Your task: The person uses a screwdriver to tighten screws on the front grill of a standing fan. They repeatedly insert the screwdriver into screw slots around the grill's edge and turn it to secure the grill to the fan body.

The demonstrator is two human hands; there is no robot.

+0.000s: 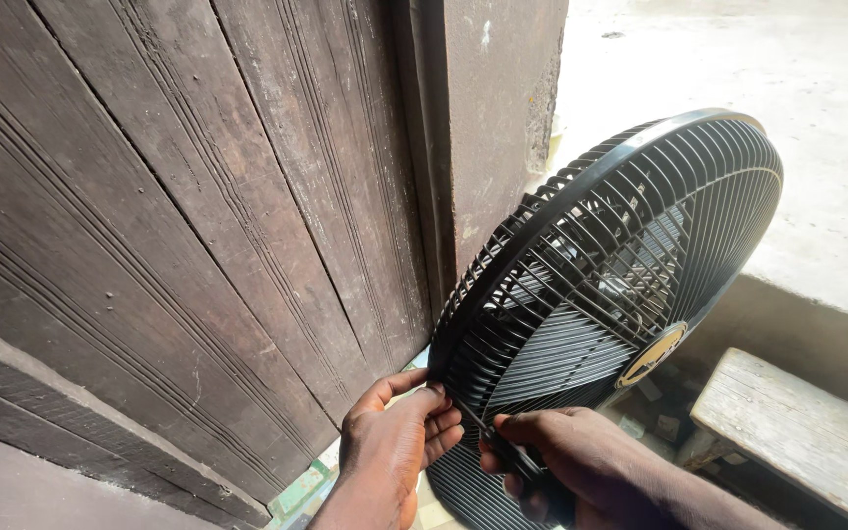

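A black fan head with a wire-rib grille (630, 245) stands tilted in the right half of the head view, its round gold badge (652, 355) at the grille's centre. My left hand (395, 447) pinches the lower-left rim of the grille, thumb and fingers closed on the black edge band. Just to the right, my right hand (571, 461) grips a dark slim tool (503, 447) whose tip meets the rim between the two hands. The tool's lower part is hidden in my fist.
A dark weathered wooden door (179, 226) fills the left side, with a wooden post (493, 118) beside it. A pale concrete ledge (817, 147) lies behind the fan. A worn wooden bench (797, 432) sits at the lower right.
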